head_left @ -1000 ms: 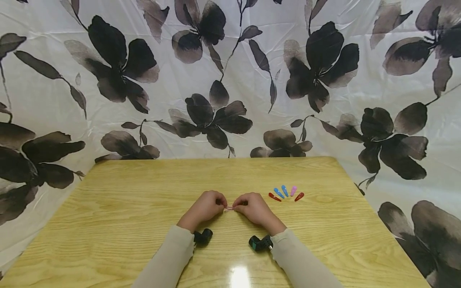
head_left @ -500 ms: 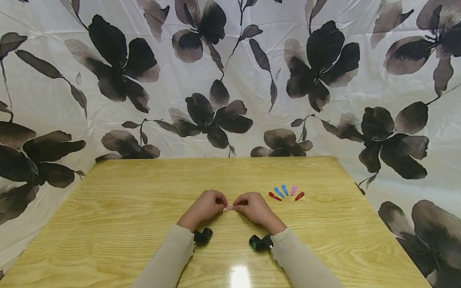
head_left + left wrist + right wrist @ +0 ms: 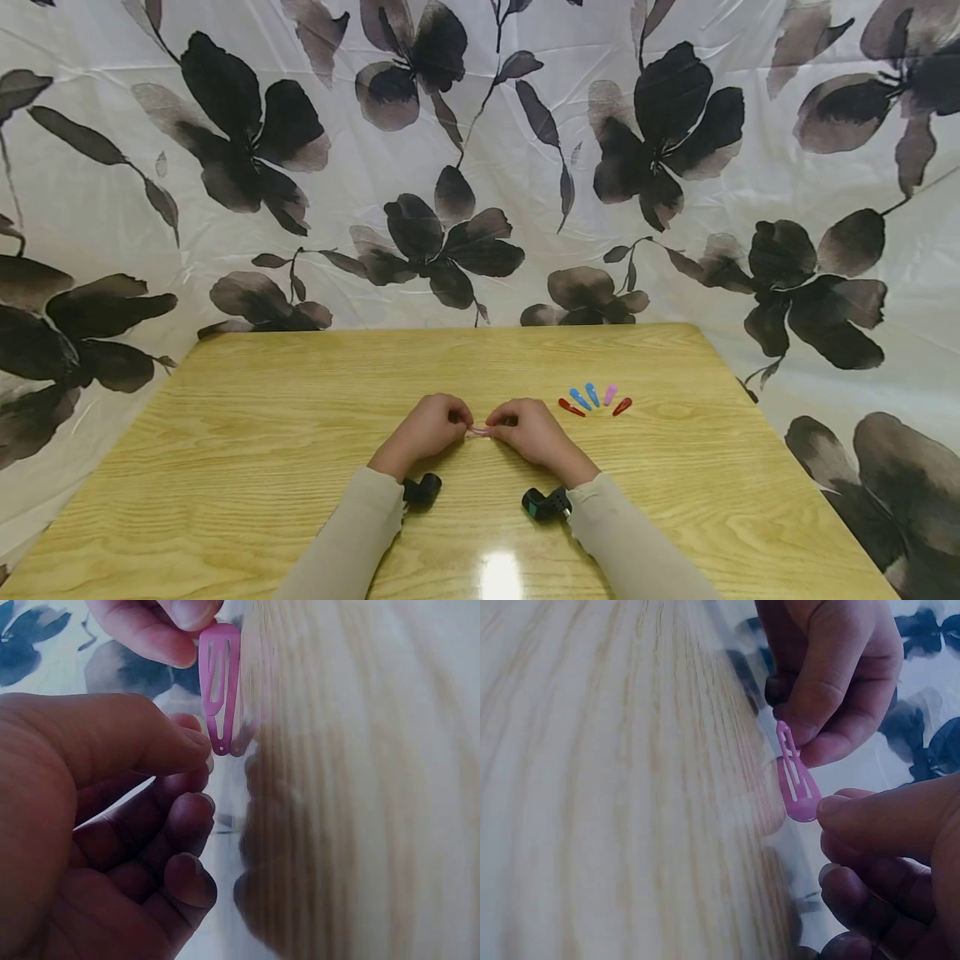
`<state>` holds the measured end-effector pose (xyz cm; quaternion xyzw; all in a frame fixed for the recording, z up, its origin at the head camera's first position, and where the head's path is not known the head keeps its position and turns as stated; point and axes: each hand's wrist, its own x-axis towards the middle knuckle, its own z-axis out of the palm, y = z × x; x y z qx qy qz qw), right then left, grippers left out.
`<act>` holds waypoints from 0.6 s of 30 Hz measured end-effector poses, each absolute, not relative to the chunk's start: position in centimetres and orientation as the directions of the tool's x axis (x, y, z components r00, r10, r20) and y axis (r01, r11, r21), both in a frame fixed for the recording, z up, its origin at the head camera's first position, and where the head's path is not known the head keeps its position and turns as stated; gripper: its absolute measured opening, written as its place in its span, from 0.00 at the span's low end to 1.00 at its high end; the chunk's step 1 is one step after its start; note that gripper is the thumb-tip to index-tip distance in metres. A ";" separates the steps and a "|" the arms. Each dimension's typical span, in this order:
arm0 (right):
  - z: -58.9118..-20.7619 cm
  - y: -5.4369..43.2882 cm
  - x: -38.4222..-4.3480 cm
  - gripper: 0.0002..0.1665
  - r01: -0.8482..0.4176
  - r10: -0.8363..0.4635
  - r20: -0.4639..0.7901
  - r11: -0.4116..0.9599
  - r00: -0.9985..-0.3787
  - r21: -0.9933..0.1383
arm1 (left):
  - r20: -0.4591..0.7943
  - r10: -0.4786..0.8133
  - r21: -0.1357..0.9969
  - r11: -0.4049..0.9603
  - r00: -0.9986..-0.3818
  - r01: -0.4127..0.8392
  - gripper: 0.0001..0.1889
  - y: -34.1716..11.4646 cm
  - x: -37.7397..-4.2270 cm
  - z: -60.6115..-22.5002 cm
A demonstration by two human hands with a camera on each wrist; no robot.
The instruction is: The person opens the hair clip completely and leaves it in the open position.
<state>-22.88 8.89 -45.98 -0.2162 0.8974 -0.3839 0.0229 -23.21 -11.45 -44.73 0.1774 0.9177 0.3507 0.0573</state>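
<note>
Two forearms in pale sleeves [image 3: 348,525] slant inward over the desk [image 3: 225,433], with the left hand [image 3: 431,429] and the right hand [image 3: 528,429] facing each other, fingertips near together. Both hands are narrowed to a pinch on one pink hair clip [image 3: 233,682], located between them: the left at its narrow end, the right at its broad end. Remaining fingers are loosely bent in the wrist views. The head view renders the clip only as a thin pinkish strip; the wrist views disclose a teardrop outline, slotted, with a small hole at the narrow tip. Whether it touches the desk cannot be determined. The head view alone records five further clips [image 3: 592,394], fanned out just right of the right hand: two red, two blue, one pink.
</note>
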 end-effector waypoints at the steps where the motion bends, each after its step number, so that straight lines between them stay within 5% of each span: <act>1: -45.9 9.0 -22.9 0.05 -0.374 -0.408 0.127 0.611 -0.904 -0.698 | 0.021 0.365 0.664 0.691 -0.931 0.285 0.06 -11.4 -23.2 -44.7; 18: -44.6 10.9 -22.5 0.07 -0.374 -0.378 0.147 0.649 -0.914 -0.662 | 0.036 0.398 0.644 0.692 -0.917 0.326 0.06 -10.0 -23.7 -43.8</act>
